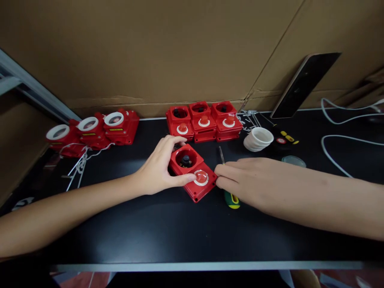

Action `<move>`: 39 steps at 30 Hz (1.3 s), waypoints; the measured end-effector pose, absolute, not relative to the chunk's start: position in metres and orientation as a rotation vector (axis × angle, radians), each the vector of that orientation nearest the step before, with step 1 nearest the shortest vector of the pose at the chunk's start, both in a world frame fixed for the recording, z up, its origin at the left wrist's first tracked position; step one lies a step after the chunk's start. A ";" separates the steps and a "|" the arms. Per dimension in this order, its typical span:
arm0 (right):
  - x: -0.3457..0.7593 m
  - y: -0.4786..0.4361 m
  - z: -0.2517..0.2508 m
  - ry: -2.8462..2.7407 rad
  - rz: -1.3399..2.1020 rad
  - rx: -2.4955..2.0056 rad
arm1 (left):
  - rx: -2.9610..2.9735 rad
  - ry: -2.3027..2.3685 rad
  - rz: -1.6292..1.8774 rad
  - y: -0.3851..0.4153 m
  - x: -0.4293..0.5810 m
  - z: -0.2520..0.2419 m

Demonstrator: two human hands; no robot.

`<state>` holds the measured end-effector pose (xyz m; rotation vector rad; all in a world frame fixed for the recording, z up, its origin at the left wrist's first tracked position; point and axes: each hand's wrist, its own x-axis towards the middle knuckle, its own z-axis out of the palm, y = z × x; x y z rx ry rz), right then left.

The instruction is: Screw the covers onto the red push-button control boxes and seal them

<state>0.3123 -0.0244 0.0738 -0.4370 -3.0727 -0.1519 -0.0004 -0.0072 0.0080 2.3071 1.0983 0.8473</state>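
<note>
A red alarm button box (207,192) lies at an angle on the black table, with a round recess holding a black button and a red lamp ringed in white. My left hand (160,164) grips it from the left, thumb by the lamp and fingers over the far side. Beside its right corner, my right hand (240,178) has curled, closed fingers; whatever is between them is hidden. Below this hand shows the green and yellow handle of a screwdriver (232,200), its shaft emerging above the hand and its middle covered.
Three similar red boxes (204,122) stand behind. Three more with white rings (114,119) sit at left, near white cords and metal rods (78,168). A white cup (258,139), a clear disc (294,161), a dark panel (306,86) and a cable (327,154) are at right.
</note>
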 end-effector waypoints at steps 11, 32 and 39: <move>0.284 -0.021 0.066 -2.759 0.013 -0.743 | 2.387 0.872 0.755 -0.010 -0.003 0.008; 0.235 -0.034 0.058 -2.885 -0.376 -0.369 | 2.390 0.697 -0.041 0.024 -0.049 0.105; 0.183 0.001 0.076 -3.071 -0.406 -0.395 | 2.549 1.093 -0.017 0.037 -0.079 0.107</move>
